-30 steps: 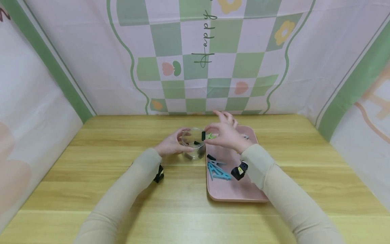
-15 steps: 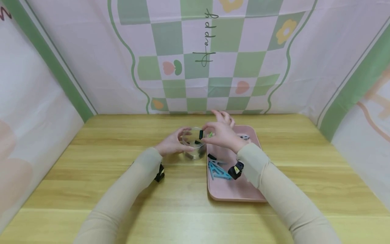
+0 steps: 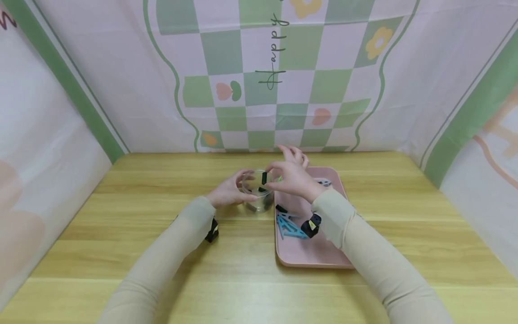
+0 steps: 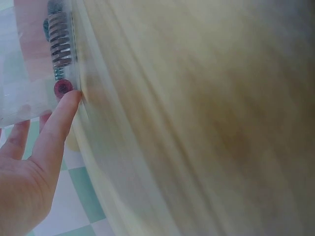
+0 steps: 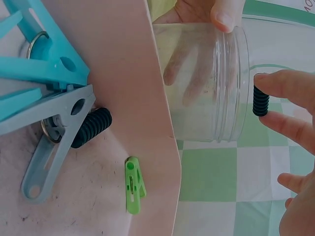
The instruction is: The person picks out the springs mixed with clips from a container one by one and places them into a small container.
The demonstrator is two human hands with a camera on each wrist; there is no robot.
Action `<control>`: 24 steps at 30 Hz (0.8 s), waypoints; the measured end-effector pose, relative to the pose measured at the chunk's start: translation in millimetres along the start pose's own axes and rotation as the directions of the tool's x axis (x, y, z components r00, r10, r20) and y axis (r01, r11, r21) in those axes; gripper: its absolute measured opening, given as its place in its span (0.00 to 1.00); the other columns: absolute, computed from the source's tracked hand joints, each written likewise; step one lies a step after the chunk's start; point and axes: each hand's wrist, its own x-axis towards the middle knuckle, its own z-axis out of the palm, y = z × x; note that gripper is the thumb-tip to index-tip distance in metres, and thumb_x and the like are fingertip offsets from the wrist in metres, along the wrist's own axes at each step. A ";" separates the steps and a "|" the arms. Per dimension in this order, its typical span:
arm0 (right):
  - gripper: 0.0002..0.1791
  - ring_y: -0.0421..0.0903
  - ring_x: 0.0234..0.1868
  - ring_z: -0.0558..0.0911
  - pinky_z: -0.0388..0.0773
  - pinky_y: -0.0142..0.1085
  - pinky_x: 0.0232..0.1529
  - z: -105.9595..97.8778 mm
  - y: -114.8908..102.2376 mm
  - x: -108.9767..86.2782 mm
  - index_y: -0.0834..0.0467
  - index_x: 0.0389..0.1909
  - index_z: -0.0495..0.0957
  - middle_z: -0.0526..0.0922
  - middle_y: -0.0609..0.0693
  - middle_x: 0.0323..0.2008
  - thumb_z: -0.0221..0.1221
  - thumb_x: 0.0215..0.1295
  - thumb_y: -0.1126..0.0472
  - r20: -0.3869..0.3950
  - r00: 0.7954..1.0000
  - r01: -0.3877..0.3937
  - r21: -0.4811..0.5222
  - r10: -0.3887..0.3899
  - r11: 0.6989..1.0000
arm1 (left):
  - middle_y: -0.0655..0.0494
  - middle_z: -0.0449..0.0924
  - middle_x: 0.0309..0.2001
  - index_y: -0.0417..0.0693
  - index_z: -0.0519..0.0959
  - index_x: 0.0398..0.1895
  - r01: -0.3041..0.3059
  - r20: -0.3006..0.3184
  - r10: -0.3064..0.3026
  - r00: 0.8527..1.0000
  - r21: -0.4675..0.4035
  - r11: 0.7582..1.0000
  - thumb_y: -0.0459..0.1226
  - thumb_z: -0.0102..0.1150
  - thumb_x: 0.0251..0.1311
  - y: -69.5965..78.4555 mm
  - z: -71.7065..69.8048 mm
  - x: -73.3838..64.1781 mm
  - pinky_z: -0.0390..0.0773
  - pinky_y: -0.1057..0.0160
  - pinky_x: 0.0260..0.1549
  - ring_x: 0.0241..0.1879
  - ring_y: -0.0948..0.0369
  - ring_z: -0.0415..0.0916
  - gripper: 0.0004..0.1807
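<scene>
My left hand (image 3: 228, 192) grips the side of a clear, open-topped plastic jar (image 3: 257, 206) standing on the table. Inside the jar lie several small coil springs (image 4: 60, 42), one end looking reddish (image 4: 63, 88) in the left wrist view. Thumb and forefinger of my right hand (image 3: 297, 180) pinch a black spring (image 5: 261, 101) at its two ends, just off the jar's mouth. In the head view that spring hangs upright and overlaps the jar's opening. The other right fingers are spread away from it.
Right of the jar lies a pink tray (image 3: 315, 256), partly under my right forearm. It holds blue clothespins (image 5: 44, 73), a grey-blue clothespin (image 5: 59, 128), another black spring (image 5: 93, 128) and a green clip (image 5: 131, 187). A patterned cloth (image 3: 259, 90) hangs behind the table.
My right hand has moved a little left with the black spring, from beside the jar's right rim to over its opening. The left hand and jar have stayed put.
</scene>
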 end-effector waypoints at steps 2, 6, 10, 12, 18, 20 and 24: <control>0.16 0.65 0.71 0.40 0.34 0.62 0.64 0.2 -0.8 0.3 0.54 0.41 0.82 0.48 0.62 0.72 0.69 0.51 0.54 0.000 1.000 -0.003 -0.004 0.003 1.000 | 0.50 0.58 0.70 0.56 0.51 0.73 -0.003 0.001 0.003 1.000 -0.001 1.000 0.34 0.67 0.53 0.0 0.0 -0.1 0.79 0.60 0.43 0.64 0.47 0.64 0.47; 0.16 0.64 0.71 0.40 0.33 0.62 0.65 0.2 -2.2 0.7 0.53 0.41 0.82 0.47 0.61 0.73 0.70 0.51 0.54 0.003 1.000 -0.010 -0.004 0.010 1.000 | 0.50 0.58 0.70 0.57 0.51 0.73 -0.003 0.000 0.003 1.000 0.008 1.000 0.34 0.67 0.53 -0.2 -0.1 0.1 0.79 0.60 0.44 0.64 0.47 0.64 0.47; 0.16 0.64 0.71 0.40 0.33 0.62 0.65 1.1 -2.8 1.0 0.53 0.40 0.82 0.48 0.61 0.73 0.70 0.49 0.54 -0.002 1.000 -0.011 0.007 0.011 1.000 | 0.50 0.58 0.70 0.56 0.51 0.73 -0.006 0.000 0.006 1.000 0.007 1.000 0.34 0.67 0.53 -1.3 -0.2 0.9 0.79 0.61 0.42 0.63 0.48 0.65 0.47; 0.16 0.64 0.71 0.41 0.34 0.61 0.65 1.4 -3.1 0.9 0.53 0.39 0.82 0.48 0.61 0.73 0.70 0.50 0.54 -0.001 1.000 -0.008 0.008 0.008 1.000 | 0.50 0.58 0.70 0.57 0.51 0.73 -0.004 0.002 0.004 1.000 0.001 1.000 0.34 0.67 0.53 -1.9 -0.1 1.1 0.79 0.61 0.40 0.62 0.48 0.66 0.46; 0.18 0.63 0.71 0.39 0.33 0.61 0.65 1.3 -3.5 0.5 0.54 0.42 0.82 0.46 0.60 0.73 0.69 0.51 0.54 0.017 1.000 -0.008 0.020 0.008 1.000 | 0.50 0.59 0.69 0.57 0.52 0.72 -0.001 -0.001 0.001 1.000 -0.005 1.000 0.35 0.67 0.53 -2.6 0.0 0.9 0.79 0.61 0.38 0.59 0.48 0.69 0.46; 0.19 0.64 0.71 0.39 0.33 0.61 0.65 0.7 -3.4 0.2 0.55 0.44 0.81 0.46 0.60 0.73 0.69 0.51 0.54 0.018 1.000 -0.011 0.027 0.010 1.000 | 0.51 0.59 0.69 0.57 0.53 0.72 -0.001 -0.002 0.001 1.000 -0.007 1.000 0.35 0.67 0.53 -2.5 0.1 0.7 0.79 0.61 0.39 0.59 0.48 0.69 0.46; 0.20 0.64 0.71 0.39 0.34 0.61 0.65 -1.3 -2.2 -0.9 0.55 0.47 0.80 0.46 0.60 0.73 0.69 0.52 0.54 0.012 1.000 -0.015 0.035 0.015 0.999 | 0.51 0.59 0.69 0.57 0.53 0.72 0.000 -0.002 0.000 1.000 -0.018 1.000 0.34 0.67 0.53 -1.7 0.3 0.5 0.79 0.60 0.40 0.61 0.48 0.67 0.46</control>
